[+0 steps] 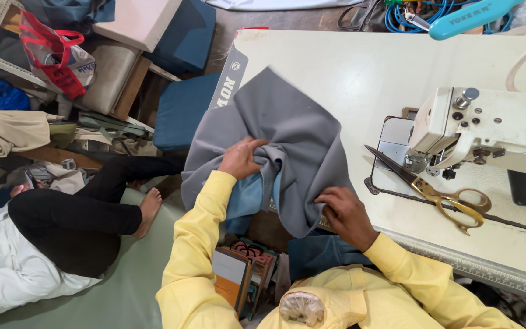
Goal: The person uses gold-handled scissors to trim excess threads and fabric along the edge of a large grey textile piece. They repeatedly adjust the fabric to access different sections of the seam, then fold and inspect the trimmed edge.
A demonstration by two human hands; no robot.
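Room lies mostly on the far half of the cream sewing table [348, 67], where the top is bare from its left edge across to the sewing machine [488, 125]. The near edge of the table runs slantwise toward the person, and the grey cloth [287, 140] spills over the table's left corner, part on the top and part hanging off.

The left hand [240, 159] is closed around a bunched fold near the middle of the cloth, fingers curled into the gathers. The right hand [345, 210] grips the lower hanging edge, fingers tucked under the fabric so that how tightly they close cannot be fully seen. Both sleeves are yellow. A strip of light blue fabric [248, 198] shows beneath the grey, between the two hands.

Right of the cloth, gold-handled scissors [433, 192] lie on the table with the blades pointing at the machine's needle plate, near the right hand but apart from it. A turquoise tool [470, 17] and blue cable [406, 15] sit at the far edge.

Left of the table, blue cushions [184, 109] stand close against its side. Another person in black trousers [86, 210] sits on the floor with a bare foot [148, 210] stretched toward the table. A red-handled bag [56, 52] lies further back among heaped fabric.
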